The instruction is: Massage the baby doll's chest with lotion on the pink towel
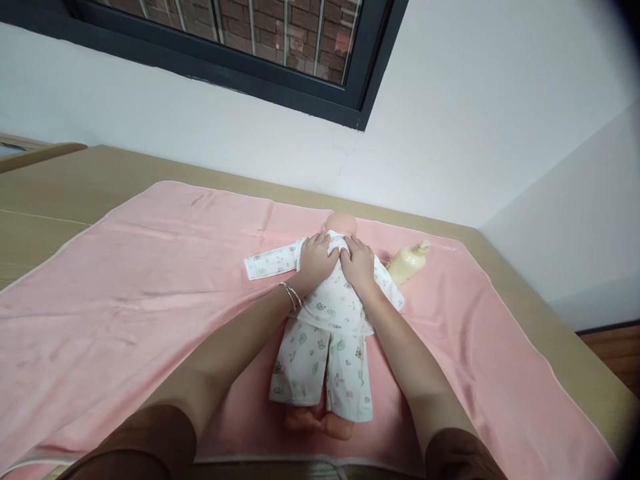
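Observation:
A baby doll (341, 223) lies face down or with its face hidden on a pink cloth, its head toward the wall. It wears a white patterned top (330, 303) and matching trousers (300, 363), with the feet showing below the hems. My left hand (317, 259) rests flat on the upper left of the top, fingers stretched out. Beside it my right hand (358, 263) lies flat on the upper right, the thumbs close together. One sleeve (271, 262) spreads out to the left. Right of the doll lies a pale yellow bottle (409, 263).
The pink cloth (190, 247) covers much of the wooden tabletop (45, 187), with folds on both sides. A white wall (435, 133) and a dark window frame (345, 100) stand behind the table. Another wall meets it at the right.

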Action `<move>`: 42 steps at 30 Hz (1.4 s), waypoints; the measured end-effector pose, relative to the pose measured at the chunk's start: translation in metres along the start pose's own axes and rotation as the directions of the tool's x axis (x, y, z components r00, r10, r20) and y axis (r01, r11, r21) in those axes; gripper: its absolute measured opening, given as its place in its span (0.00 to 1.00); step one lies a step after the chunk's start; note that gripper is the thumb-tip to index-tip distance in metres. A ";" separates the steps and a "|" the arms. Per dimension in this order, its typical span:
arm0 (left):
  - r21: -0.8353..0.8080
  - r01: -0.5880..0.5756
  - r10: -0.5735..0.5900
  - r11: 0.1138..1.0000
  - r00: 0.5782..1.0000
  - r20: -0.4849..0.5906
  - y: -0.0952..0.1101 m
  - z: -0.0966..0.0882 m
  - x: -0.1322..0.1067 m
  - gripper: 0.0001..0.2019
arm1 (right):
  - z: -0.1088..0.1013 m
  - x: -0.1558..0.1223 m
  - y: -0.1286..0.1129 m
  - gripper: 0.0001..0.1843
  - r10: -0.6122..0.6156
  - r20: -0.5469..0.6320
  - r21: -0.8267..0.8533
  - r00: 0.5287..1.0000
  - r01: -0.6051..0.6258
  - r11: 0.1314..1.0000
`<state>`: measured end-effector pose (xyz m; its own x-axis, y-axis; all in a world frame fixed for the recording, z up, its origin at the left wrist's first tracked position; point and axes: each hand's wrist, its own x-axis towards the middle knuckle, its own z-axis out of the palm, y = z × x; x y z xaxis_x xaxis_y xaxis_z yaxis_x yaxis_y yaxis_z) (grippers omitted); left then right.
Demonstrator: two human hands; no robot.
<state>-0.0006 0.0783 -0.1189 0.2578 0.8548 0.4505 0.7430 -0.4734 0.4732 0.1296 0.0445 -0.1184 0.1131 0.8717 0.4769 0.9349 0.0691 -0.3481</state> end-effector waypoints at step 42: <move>0.041 -0.132 0.136 0.990 0.982 -0.132 -0.005 0.005 -0.003 0.16 | -0.001 -0.002 -0.004 0.25 0.012 -0.004 0.031 1.000 -0.012 0.999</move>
<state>-0.0015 0.0792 -0.1263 0.2728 0.7468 0.6066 0.7275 -0.5727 0.3779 0.1263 0.0424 -0.1176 0.1262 0.8704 0.4760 0.9227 0.0732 -0.3786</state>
